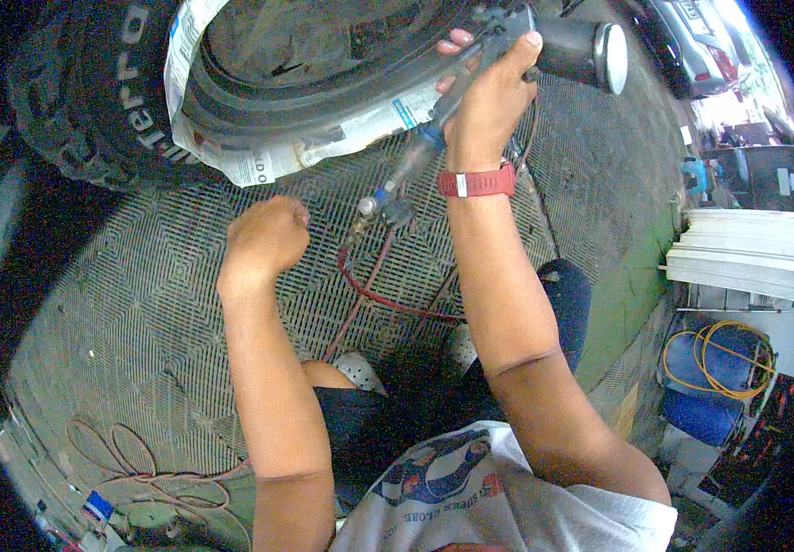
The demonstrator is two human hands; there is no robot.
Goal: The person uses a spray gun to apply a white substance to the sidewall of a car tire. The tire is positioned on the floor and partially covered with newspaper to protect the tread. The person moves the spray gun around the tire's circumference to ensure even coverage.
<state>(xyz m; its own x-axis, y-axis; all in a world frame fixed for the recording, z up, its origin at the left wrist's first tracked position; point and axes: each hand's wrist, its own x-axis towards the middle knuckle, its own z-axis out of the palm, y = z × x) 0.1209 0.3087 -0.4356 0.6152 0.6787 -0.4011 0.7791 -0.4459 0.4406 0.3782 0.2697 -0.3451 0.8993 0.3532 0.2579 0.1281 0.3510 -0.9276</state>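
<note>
My right hand (493, 97) is wrapped round the grip of a spray gun (415, 152). Its dark cylindrical cup with a pale round cap (610, 59) points right. A red hose (388, 299) runs from the fitting at the gun's lower end. Ahead of me is a black off-road tyre (70, 101) with a dark rim (222, 120) inside it. Strips of newspaper (314, 152) line the rim's edge. My left hand (268, 235) is curled into a fist just below the newspaper, with nothing showing in it.
Beneath me lies a ribbed floor mat (157, 267). A coiled hose (153, 474) lies at lower left. At right stand blue drums (710, 354) with a coiled yellow hose (719, 363) and a stack of white panels (737, 253). A parked car (701, 46) is at upper right.
</note>
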